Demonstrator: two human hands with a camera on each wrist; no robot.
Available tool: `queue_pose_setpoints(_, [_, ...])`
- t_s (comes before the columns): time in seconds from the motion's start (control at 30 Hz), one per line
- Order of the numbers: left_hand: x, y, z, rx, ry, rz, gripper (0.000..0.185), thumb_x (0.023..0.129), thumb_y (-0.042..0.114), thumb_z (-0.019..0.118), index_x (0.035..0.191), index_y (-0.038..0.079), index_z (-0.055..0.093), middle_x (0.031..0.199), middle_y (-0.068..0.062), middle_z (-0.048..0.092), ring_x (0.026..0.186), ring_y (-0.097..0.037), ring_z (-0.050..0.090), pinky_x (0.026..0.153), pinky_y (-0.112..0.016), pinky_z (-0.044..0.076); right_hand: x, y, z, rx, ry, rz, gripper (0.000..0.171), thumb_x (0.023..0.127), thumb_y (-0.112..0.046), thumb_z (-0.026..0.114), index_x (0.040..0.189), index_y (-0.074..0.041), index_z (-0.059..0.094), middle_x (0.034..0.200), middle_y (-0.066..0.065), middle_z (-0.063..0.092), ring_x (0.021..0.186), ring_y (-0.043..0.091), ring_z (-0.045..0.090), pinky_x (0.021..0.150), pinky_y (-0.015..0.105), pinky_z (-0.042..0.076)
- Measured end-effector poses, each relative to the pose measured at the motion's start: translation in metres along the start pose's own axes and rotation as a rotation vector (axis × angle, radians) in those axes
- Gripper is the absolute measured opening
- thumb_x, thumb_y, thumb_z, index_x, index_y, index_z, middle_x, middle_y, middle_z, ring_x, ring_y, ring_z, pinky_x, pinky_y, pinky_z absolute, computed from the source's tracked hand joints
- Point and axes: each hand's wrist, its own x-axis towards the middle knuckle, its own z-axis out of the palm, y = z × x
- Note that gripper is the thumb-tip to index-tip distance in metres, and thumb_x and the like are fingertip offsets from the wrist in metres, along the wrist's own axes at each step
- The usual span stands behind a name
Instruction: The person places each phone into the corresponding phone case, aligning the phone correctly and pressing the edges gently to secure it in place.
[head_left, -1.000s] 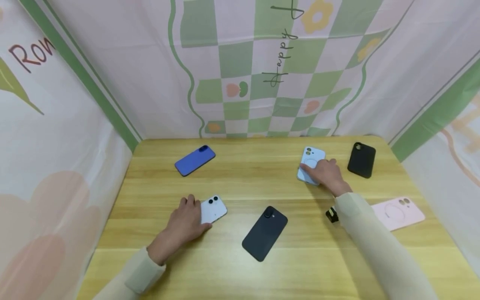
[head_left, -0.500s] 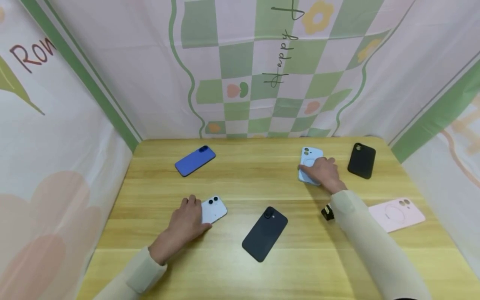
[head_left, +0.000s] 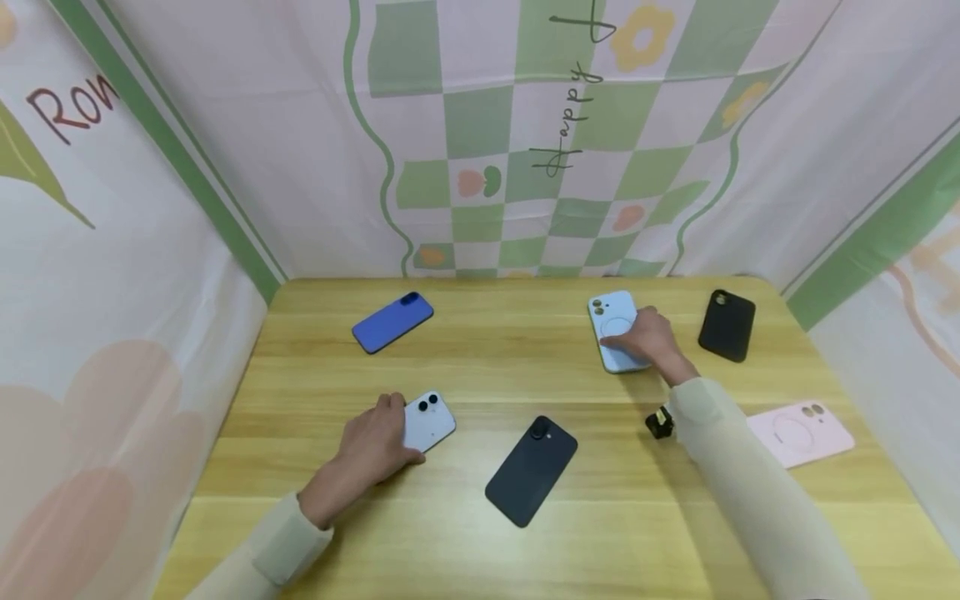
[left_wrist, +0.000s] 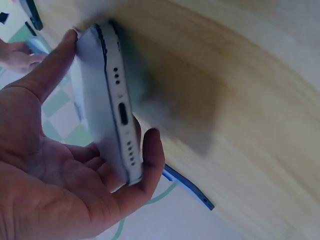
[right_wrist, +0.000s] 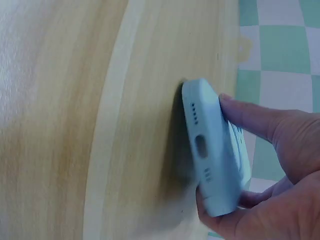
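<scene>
My left hand (head_left: 372,439) grips a white smartphone (head_left: 429,421) at the left middle of the table, thumb on one long edge and fingers on the other. In the left wrist view the phone's charging-port end (left_wrist: 123,112) faces the camera. At the back right, my right hand (head_left: 651,337) holds a light blue phone case (head_left: 613,310) with a ring on its back, pinched across its width. Port and speaker cutouts show in the case's end (right_wrist: 201,147) in the right wrist view. Part of each held thing is hidden under the hand.
A blue phone (head_left: 393,322) lies at the back left and a dark phone (head_left: 531,472) front centre. On the right are a black case (head_left: 727,325), a pink case (head_left: 802,433) and a small black object (head_left: 660,422) by the sleeve. Fabric walls border the wooden table (head_left: 495,358).
The light blue case in my right hand has shifted slightly left and turned, its camera end now further left. My left hand keeps the white phone in nearly the same place.
</scene>
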Motion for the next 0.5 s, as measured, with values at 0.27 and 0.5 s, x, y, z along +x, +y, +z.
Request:
queue_pose_setpoints(0.27, [-0.0009,-0.0015,-0.0004,-0.050,0.006,0.047,0.072,0.079,0.033,0.096,0.130,-0.001,0.060,0.111,-0.016,0.066,0.079,-0.023,0.060,0.066,-0.039,0.058,-0.0032,0.0012,-0.0067,0.222,-0.026,-0.013,0.063,0.098,-0.018,0.075,0.138,0.021,0.046,0.126,0.036,0.057,0.103,0.040,0.064,0.082,0.042,0.061])
queue_pose_setpoints(0.5, [-0.0011,-0.0023,-0.0048,-0.110,-0.017,0.059,0.051,0.089,0.023,0.088,0.126,0.002,0.058,0.103,-0.019,0.073,0.080,-0.027,0.067,0.060,-0.040,0.057,-0.0081,-0.0044,-0.0106,0.365,-0.045,0.031,0.055,0.102,-0.012,0.066,0.142,0.019,0.044,0.127,0.034,0.058,0.092,0.029,0.069,0.070,0.028,0.062])
